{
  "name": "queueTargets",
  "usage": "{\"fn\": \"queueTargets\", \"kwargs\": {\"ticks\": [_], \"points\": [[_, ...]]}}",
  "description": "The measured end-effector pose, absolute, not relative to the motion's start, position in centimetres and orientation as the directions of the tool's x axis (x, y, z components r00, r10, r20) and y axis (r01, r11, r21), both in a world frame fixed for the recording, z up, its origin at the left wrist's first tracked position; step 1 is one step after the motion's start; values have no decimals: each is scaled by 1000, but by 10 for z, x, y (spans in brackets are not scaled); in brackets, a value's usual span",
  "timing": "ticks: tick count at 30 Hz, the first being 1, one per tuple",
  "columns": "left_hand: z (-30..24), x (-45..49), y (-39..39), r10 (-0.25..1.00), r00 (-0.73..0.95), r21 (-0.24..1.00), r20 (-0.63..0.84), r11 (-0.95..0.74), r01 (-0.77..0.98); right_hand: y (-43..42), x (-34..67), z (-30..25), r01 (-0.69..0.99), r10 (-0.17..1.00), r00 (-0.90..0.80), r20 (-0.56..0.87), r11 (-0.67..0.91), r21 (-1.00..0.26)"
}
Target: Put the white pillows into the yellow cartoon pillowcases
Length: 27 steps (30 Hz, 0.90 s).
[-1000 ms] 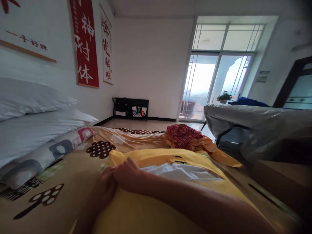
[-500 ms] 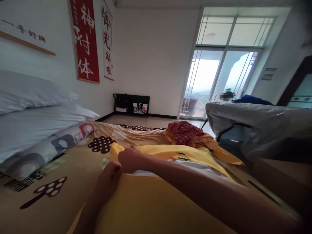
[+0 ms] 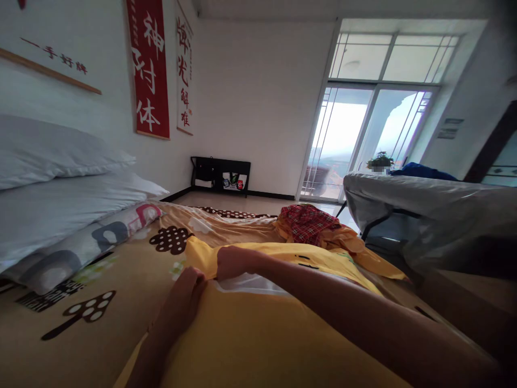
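A yellow pillowcase [image 3: 258,334] lies across the bed in front of me, with a long opening on its upper side. White filling, like a pillow [image 3: 254,284], shows through that gap. At the gap's left end, my left hand [image 3: 186,293] pinches the yellow edge, fingers closed. My right hand [image 3: 239,261] is a fist at the same opening, a little farther right, closed on the cloth edge; its fingertips are hidden. My right forearm crosses over the pillowcase and covers part of the gap.
White pillows [image 3: 76,199] are stacked on a patterned pillow [image 3: 109,234] at the left. A red plaid cloth [image 3: 309,223] lies crumpled beyond the pillowcase on the tan printed bedsheet [image 3: 121,280]. At the right stands a table with a plastic cover [image 3: 424,194].
My right hand has moved right along the opening, away from my left hand. More yellow edge shows between them. My left hand stays at the left end. The view has shifted slightly.
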<state>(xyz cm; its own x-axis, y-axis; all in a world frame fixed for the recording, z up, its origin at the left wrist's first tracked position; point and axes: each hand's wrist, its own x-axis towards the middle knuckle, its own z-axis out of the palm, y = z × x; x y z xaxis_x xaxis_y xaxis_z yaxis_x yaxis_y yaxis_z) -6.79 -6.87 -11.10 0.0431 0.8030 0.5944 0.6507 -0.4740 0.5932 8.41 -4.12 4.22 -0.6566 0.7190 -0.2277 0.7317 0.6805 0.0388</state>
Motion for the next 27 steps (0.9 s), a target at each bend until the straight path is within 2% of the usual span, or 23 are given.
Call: {"fn": "queueTargets", "kwargs": {"ticks": [7,14,19,27], "points": [[-109,-66,-71,566,112,345,817,-634,693,-52,92,53,781,748,-602,-279,624,-13],[-106,-66,-77,366,184,107,912,-647,755,-61,100,63,783,754,-598,-270,622,4],[-91,-60,-94,211,230,-79,950,-550,832,-83,119,73,804,779,-578,-244,595,-7],[-71,-45,-117,49,207,-170,977,-403,899,-118,153,93,823,810,-550,-205,567,34]]}}
